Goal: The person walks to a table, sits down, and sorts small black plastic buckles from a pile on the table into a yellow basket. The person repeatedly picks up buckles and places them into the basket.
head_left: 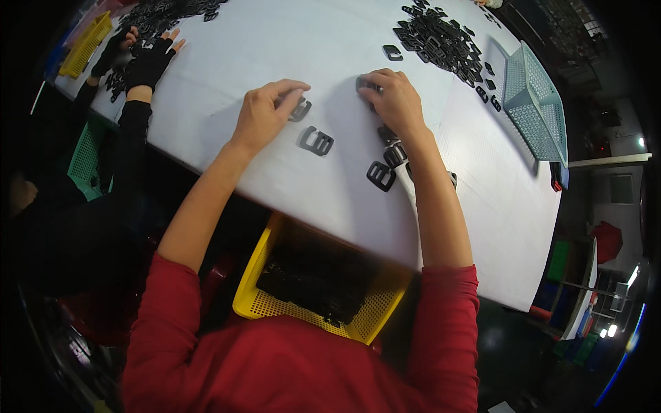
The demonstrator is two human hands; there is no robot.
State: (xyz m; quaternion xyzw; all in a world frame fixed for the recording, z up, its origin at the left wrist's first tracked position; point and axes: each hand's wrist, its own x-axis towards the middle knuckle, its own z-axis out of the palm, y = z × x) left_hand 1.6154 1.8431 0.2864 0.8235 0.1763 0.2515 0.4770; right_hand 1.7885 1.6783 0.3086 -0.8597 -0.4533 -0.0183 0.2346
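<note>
Thumb and fingers of my left hand (261, 113) are curled together at a black plastic buckle (301, 110), slightly smeared by motion. Just below it, another black buckle (318, 141) lies flat on the white table. To the right, my right hand (398, 103) bends over the tabletop with its fingertips closed on a dark buckle (363, 84), mostly covered by the fingers. Several more buckles lie beside and beneath my right forearm, among them one nearer the table edge (381, 176) and one next to it (395, 155).
A large heap of black buckles (441, 45) spreads at the far right, near a pale teal basket (533, 103). A yellow basket (251, 289) holding dark pieces sits below the table's front edge. At the left, a co-worker's gloved hands (148, 69) handle another black pile.
</note>
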